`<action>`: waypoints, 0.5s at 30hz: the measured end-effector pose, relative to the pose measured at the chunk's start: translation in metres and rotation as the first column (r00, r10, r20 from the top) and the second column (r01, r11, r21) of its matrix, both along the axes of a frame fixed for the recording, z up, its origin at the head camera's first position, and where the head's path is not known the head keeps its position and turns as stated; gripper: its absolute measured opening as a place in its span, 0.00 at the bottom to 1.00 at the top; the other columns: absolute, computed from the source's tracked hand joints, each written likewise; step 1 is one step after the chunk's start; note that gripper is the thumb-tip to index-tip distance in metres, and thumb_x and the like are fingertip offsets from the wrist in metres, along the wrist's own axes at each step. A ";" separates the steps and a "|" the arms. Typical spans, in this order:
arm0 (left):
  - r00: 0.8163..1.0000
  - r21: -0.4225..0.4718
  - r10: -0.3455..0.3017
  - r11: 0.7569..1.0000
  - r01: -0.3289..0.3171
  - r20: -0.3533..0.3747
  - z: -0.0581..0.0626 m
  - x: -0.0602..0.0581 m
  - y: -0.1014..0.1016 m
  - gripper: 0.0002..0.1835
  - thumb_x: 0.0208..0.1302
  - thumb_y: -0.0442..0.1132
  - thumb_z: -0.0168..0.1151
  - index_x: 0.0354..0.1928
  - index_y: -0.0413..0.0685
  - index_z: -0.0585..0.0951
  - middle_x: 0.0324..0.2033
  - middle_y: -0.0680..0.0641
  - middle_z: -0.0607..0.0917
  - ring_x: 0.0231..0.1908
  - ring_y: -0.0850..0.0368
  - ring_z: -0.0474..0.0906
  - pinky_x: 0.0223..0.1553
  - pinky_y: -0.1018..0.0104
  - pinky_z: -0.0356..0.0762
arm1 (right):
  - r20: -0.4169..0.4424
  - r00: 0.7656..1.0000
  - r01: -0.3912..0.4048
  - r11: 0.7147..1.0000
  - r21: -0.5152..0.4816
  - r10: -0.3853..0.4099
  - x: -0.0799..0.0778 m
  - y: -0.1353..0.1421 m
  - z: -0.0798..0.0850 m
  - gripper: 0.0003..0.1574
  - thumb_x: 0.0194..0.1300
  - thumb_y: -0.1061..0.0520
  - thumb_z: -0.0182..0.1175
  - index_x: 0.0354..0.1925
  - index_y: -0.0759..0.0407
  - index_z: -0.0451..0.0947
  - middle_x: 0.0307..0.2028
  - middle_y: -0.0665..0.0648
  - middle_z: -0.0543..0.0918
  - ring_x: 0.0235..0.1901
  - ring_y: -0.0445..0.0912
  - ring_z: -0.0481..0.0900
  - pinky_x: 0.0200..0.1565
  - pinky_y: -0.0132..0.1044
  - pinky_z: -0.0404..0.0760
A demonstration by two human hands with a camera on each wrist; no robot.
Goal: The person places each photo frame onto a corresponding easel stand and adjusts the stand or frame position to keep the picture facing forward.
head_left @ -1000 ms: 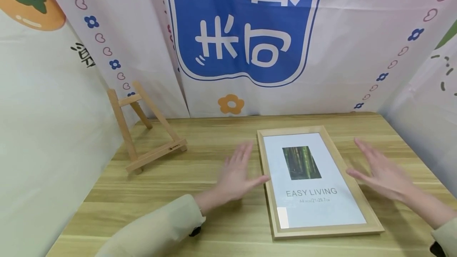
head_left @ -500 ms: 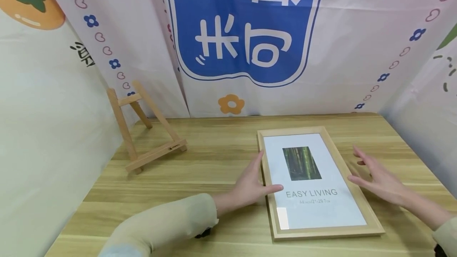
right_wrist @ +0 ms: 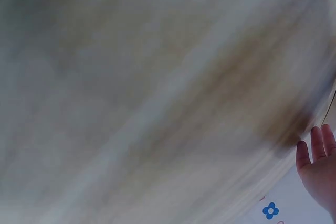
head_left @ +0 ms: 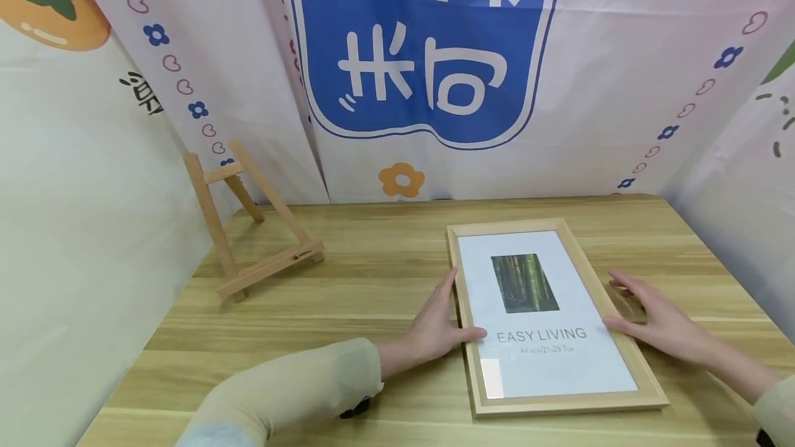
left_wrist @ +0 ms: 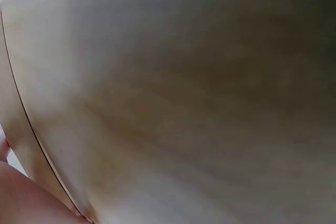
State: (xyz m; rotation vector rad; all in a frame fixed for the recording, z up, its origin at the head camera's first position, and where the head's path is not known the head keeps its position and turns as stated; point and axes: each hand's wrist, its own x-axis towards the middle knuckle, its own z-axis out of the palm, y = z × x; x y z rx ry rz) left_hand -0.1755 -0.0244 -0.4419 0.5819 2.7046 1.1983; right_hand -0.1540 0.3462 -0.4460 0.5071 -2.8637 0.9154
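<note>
- Head cam: a rectangular light-wood picture frame lay flat on the wood-grain table, left hand pinching its left edge, right hand pretty relaxed at the other. Small wooden easel stood off left.
- Left wrist: was mostly blur.
- Right wrist: fingers were loosely extended.

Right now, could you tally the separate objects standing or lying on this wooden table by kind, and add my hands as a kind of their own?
Picture frame: 1
Tabletop easel: 1
Hands, the left hand and the right hand: 2
Total: 4
</note>
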 end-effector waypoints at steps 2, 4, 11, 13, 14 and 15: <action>1.000 0.002 0.003 1.000 -0.003 0.000 0.000 0.000 -0.001 0.60 0.43 0.58 0.68 0.70 0.52 0.40 0.68 0.49 0.48 0.65 0.55 0.46 0.62 0.58 0.52 | 0.000 1.000 -0.001 1.000 -0.016 0.001 0.001 0.001 -0.002 0.52 0.53 0.51 0.66 0.66 0.65 0.50 0.55 0.66 0.66 0.51 0.61 0.64 0.47 0.58 0.62; 1.000 0.009 0.007 1.000 -0.007 -0.003 -0.001 0.001 -0.001 0.59 0.43 0.58 0.69 0.70 0.51 0.41 0.67 0.50 0.50 0.64 0.56 0.47 0.62 0.59 0.52 | -0.003 1.000 -0.005 1.000 -0.027 0.005 0.001 0.002 -0.003 0.51 0.53 0.51 0.65 0.66 0.65 0.50 0.55 0.66 0.67 0.52 0.62 0.62 0.52 0.58 0.58; 1.000 0.032 0.012 0.999 -0.012 0.002 -0.002 0.002 -0.005 0.58 0.42 0.56 0.70 0.69 0.47 0.45 0.65 0.50 0.58 0.63 0.56 0.52 0.62 0.59 0.54 | 0.002 1.000 -0.010 0.999 -0.053 0.010 0.005 -0.001 -0.004 0.48 0.54 0.52 0.64 0.66 0.62 0.52 0.55 0.67 0.67 0.55 0.65 0.57 0.55 0.60 0.51; 1.000 0.030 0.010 0.999 -0.010 0.004 -0.002 0.003 -0.005 0.58 0.42 0.57 0.69 0.69 0.45 0.46 0.64 0.49 0.58 0.63 0.55 0.52 0.62 0.58 0.54 | 0.001 1.000 -0.005 0.998 -0.058 0.005 0.006 -0.002 -0.004 0.48 0.54 0.52 0.64 0.66 0.62 0.53 0.56 0.67 0.67 0.54 0.64 0.57 0.54 0.60 0.51; 1.000 0.033 0.010 0.999 -0.010 0.004 -0.002 0.003 -0.005 0.57 0.42 0.57 0.69 0.69 0.45 0.47 0.64 0.49 0.59 0.63 0.54 0.53 0.62 0.57 0.54 | 0.001 1.000 -0.003 0.998 -0.061 0.003 0.006 -0.002 -0.004 0.47 0.54 0.52 0.64 0.66 0.62 0.53 0.56 0.67 0.67 0.54 0.64 0.57 0.54 0.60 0.51; 1.000 0.028 0.014 0.999 -0.014 0.007 -0.002 0.003 -0.005 0.57 0.42 0.58 0.69 0.69 0.44 0.48 0.64 0.49 0.59 0.63 0.54 0.53 0.62 0.57 0.54 | 0.002 1.000 0.000 0.998 -0.062 0.001 0.006 -0.002 -0.005 0.47 0.54 0.52 0.64 0.66 0.62 0.53 0.56 0.67 0.67 0.54 0.64 0.57 0.53 0.60 0.52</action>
